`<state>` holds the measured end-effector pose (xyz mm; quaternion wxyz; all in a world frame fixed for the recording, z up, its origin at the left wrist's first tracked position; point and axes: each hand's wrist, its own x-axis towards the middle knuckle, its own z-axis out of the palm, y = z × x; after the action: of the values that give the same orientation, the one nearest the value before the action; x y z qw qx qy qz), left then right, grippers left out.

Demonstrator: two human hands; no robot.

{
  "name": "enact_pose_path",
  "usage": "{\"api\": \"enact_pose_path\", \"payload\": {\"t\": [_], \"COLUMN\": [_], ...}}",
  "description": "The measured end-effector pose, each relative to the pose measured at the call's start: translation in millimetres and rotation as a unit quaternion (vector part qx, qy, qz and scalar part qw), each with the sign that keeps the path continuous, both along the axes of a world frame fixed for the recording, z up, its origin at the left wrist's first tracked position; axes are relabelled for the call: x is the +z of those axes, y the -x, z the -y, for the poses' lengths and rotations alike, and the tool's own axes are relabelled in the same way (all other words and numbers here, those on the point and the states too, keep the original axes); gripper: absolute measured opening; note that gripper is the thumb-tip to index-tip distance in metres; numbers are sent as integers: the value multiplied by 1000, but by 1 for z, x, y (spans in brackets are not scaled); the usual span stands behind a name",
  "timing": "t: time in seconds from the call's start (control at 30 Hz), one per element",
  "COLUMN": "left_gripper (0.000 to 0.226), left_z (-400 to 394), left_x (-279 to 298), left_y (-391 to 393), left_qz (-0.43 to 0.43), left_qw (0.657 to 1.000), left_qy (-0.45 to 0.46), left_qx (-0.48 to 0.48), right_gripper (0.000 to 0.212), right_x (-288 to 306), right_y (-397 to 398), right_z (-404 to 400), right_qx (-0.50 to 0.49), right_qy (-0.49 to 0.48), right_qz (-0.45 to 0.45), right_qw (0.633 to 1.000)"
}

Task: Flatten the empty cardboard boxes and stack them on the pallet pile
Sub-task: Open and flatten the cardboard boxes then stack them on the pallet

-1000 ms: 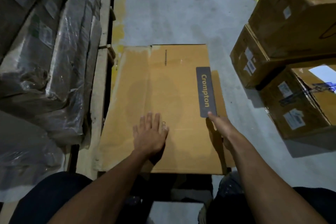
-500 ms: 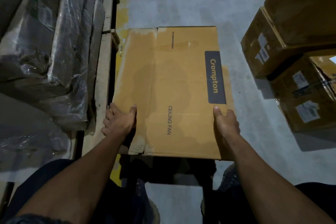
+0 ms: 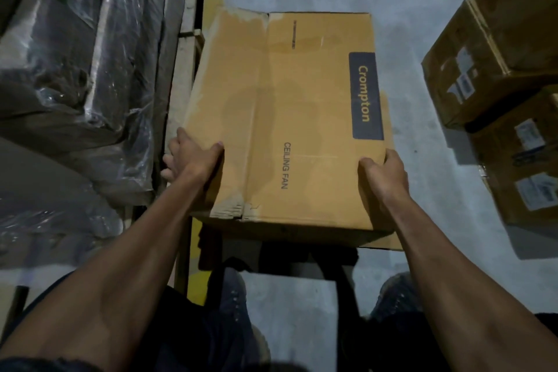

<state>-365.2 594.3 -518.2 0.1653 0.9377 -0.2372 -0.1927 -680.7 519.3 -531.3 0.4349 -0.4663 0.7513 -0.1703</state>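
left hand (image 3: 193, 157) | right hand (image 3: 385, 174) | moved from flat box (image 3: 287, 118) top to gripping its side edges; box apparently lifted

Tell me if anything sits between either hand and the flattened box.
Nothing does. The left hand already grips the left edge of the flattened box, and the right hand grips its right edge.

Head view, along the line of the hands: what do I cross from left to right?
Plastic-wrapped stacks → wooden pallet edge → left hand → flattened Crompton box → right hand → bare concrete floor → sealed cardboard boxes.
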Motion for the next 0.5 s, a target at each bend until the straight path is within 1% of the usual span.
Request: {"api": "enact_pose_path", "payload": {"t": [0.1, 0.3, 0.33, 0.4, 0.47, 0.5], "left_gripper": [87, 83, 80, 65, 47, 43], "left_z": [-9, -24, -30, -39, -43, -44], "left_x": [-4, 14, 17, 23, 39, 52], "left_y": [4, 7, 5, -4, -11, -12], "left_qz": [-18, -16, -19, -32, -46, -57], "left_qw": [999, 999, 999, 999, 999, 998], "left_qy": [-30, -38, -34, -14, 3, 16], "left_qx": [-7, -23, -26, -20, -29, -35], "right_gripper": [55, 59, 60, 61, 63, 64], "right_x": [-5, 1, 3, 6, 8, 10], "right_y": [-1, 4, 4, 3, 3, 3], "right_z": [-12, -25, -31, -41, -48, -51], "right_qx": [21, 32, 31, 24, 18, 16], "right_qy": [-17, -35, -39, -42, -46, -46], "right_qz": [-33, -45, -51, -58, -63, -62], "right_qw": [999, 998, 998, 997, 997, 997]}}
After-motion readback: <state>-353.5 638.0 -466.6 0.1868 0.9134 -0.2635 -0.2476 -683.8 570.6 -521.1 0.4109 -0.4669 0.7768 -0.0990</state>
